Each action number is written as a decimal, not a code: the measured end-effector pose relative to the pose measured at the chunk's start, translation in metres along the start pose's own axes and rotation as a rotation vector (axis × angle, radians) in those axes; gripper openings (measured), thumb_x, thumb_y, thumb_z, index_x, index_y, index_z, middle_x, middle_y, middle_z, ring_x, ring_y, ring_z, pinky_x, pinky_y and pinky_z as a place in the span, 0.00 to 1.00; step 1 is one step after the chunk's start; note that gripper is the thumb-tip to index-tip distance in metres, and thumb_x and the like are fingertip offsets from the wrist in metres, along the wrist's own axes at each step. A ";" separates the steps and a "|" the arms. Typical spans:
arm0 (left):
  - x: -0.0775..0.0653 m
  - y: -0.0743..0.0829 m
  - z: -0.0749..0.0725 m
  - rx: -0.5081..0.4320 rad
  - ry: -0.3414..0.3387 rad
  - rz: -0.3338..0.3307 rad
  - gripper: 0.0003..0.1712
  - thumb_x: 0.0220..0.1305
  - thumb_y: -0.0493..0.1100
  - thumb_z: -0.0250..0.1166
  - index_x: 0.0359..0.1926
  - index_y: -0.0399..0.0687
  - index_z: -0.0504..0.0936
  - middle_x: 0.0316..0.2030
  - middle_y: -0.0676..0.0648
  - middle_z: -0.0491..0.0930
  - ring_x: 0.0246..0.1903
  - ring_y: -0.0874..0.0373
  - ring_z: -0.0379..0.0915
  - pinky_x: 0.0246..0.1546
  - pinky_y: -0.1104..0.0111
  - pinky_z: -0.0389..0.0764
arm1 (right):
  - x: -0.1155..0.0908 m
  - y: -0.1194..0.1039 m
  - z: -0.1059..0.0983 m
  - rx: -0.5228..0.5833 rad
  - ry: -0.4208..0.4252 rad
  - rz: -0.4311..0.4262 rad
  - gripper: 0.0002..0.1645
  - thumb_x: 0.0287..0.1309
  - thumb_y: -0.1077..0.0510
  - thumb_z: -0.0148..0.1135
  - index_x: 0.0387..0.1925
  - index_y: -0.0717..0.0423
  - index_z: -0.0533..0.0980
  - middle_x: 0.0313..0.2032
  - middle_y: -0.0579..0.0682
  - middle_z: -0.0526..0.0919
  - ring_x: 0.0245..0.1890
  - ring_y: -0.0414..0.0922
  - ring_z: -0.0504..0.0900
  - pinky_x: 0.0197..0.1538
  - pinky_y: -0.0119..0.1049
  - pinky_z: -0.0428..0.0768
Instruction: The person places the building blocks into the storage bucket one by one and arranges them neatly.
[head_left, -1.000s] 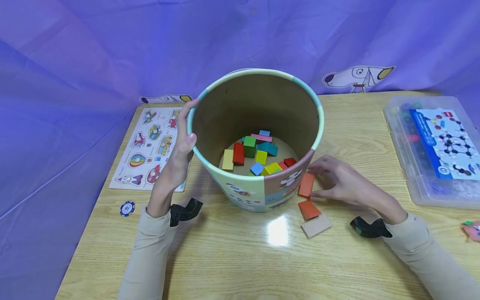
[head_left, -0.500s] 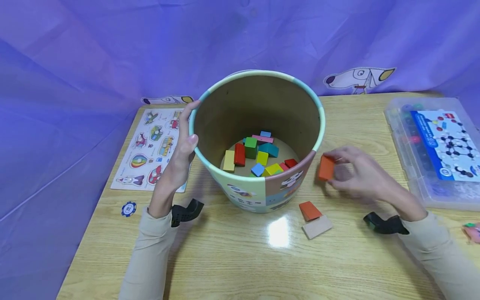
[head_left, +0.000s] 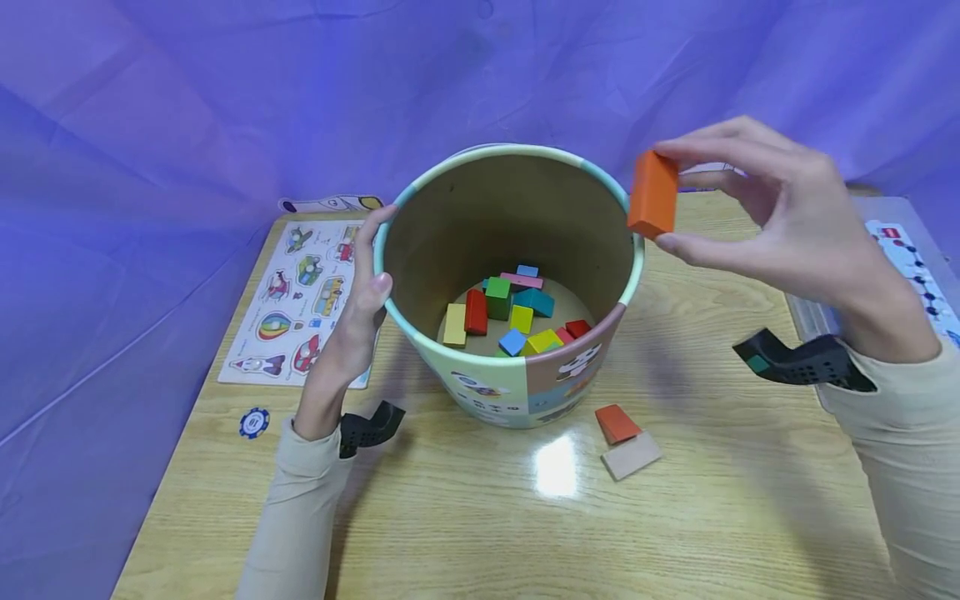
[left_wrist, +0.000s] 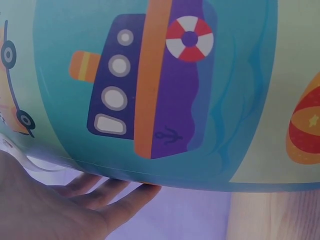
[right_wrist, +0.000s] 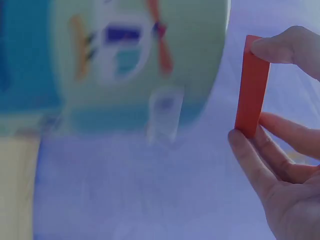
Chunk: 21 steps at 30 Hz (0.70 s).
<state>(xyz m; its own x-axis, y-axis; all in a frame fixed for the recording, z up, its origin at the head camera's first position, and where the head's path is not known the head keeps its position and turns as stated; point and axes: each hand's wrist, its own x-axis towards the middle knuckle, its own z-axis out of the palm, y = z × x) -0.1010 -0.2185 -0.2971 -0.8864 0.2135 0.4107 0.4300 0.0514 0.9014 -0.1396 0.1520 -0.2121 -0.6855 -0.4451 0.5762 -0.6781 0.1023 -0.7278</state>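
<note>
A large round bucket (head_left: 457, 362) stands on the table with several coloured wooden blocks inside. My left hand (head_left: 351, 329) rests against its left side, thumb and fairly straight fingers touching the rim; the left wrist view shows the fingertips (left_wrist: 152, 189) right at the rim edge. My right hand (head_left: 780, 208) pinches an orange-red rectangular block (head_left: 654, 196) between thumb and fingers, raised beside the bucket's right rim. In the right wrist view the same block (right_wrist: 251, 87) shows narrow side on. A red wedge block (head_left: 618, 423) and a plain wood block (head_left: 632, 455) lie in front.
A picture puzzle board (head_left: 288, 300) lies left of the bucket, with a blue-and-white chip (head_left: 254, 422) below it. On the right a clear plastic case (head_left: 813, 321) is partly hidden by my right arm. A purple curtain (head_left: 480, 75) hangs behind the table.
My right hand has picked up the orange-red block from beside the bucket, drawn it to the right, then lifted it to rim height. The left hand has stayed at the rim.
</note>
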 end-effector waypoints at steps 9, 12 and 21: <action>0.002 0.000 0.002 0.006 0.001 0.004 0.48 0.58 0.71 0.54 0.73 0.58 0.51 0.70 0.48 0.54 0.68 0.49 0.51 0.61 0.38 0.55 | 0.038 -0.013 0.031 -0.092 -0.148 -0.133 0.39 0.37 0.80 0.71 0.57 0.68 0.75 0.53 0.58 0.76 0.55 0.51 0.76 0.60 0.33 0.75; 0.002 -0.001 0.003 0.006 -0.003 0.000 0.49 0.57 0.72 0.54 0.73 0.58 0.51 0.69 0.48 0.54 0.67 0.48 0.51 0.61 0.39 0.56 | 0.036 -0.010 0.035 -0.035 -0.119 -0.119 0.36 0.38 0.80 0.71 0.55 0.66 0.77 0.51 0.57 0.77 0.53 0.49 0.77 0.60 0.33 0.76; 0.001 0.000 -0.001 0.005 -0.008 0.010 0.49 0.58 0.72 0.54 0.73 0.58 0.50 0.70 0.47 0.54 0.68 0.48 0.51 0.61 0.37 0.56 | 0.018 -0.009 0.021 0.177 -0.071 -0.149 0.27 0.39 0.83 0.67 0.48 0.80 0.75 0.49 0.64 0.76 0.52 0.55 0.75 0.56 0.38 0.78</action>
<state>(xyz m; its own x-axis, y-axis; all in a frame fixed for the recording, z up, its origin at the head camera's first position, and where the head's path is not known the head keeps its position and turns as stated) -0.1021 -0.2190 -0.2969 -0.8807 0.2217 0.4185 0.4397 0.0544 0.8965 -0.1402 0.1248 -0.2030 -0.5568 -0.5053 0.6593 -0.7093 -0.1240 -0.6940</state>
